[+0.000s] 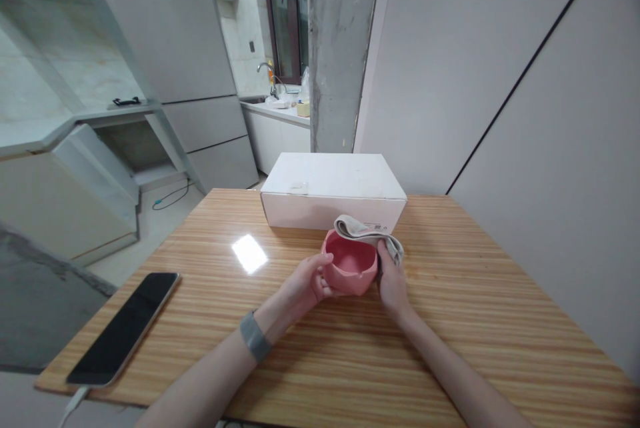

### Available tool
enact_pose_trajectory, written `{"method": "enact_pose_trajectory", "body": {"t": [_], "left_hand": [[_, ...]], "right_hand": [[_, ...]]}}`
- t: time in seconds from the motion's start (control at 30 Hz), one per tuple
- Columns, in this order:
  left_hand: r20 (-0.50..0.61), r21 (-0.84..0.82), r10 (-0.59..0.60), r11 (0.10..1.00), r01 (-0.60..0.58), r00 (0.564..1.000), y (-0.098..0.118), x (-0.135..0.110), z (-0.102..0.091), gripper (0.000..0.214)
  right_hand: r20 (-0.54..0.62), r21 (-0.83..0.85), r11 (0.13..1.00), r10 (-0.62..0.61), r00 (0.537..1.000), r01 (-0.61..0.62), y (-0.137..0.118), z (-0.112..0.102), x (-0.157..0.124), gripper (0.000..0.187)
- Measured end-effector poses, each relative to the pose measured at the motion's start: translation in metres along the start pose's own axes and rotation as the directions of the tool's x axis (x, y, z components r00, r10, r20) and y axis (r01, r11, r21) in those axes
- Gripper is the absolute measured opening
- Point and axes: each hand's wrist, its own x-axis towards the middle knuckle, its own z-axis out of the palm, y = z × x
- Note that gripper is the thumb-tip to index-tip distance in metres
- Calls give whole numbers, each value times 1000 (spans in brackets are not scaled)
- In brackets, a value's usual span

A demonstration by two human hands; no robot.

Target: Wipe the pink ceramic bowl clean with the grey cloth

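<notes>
A pink bowl (350,268) sits near the middle of the wooden worktop (475,321), a little toward the far edge, held between both hands. The left hand (305,285) closes its grip on the bowl's left side, with the thumb up at the rim and the fingers curled round the outer wall. The right hand (393,285) is at the bowl's right side and pinches a folded grey cloth (365,231). The cloth drapes over the far right part of the rim and touches it. The bowl's opening faces up and toward the camera, and its inside is in plain view.

Just behind the bowl, a closed white box (333,188) lies along the far edge. A dark phone (125,328) lies face up near the front left corner, well apart from the hands, with a cable at its near end. A grey wristband (255,336) circles the left wrist.
</notes>
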Motion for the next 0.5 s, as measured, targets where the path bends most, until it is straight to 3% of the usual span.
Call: {"method": "enact_pose_trajectory", "body": {"t": [0.13, 0.23, 0.33, 0.5], "left_hand": [[30, -26, 33, 999, -33, 999, 2, -2, 4, 36], [16, -46, -71, 996, 72, 997, 9, -4, 2, 37], [-19, -7, -186, 982, 186, 982, 16, -3, -1, 46], [-17, 142, -228, 963, 228, 974, 16, -2, -6, 50]], "right_hand": [[-6, -22, 1000, -11, 1000, 10, -1, 1, -2, 42], [16, -8, 1000, -14, 1000, 14, 3, -2, 5, 39], [99, 30, 999, 25, 995, -28, 7, -5, 12, 36], [272, 124, 974, 149, 951, -189, 3, -5, 13, 33]]}}
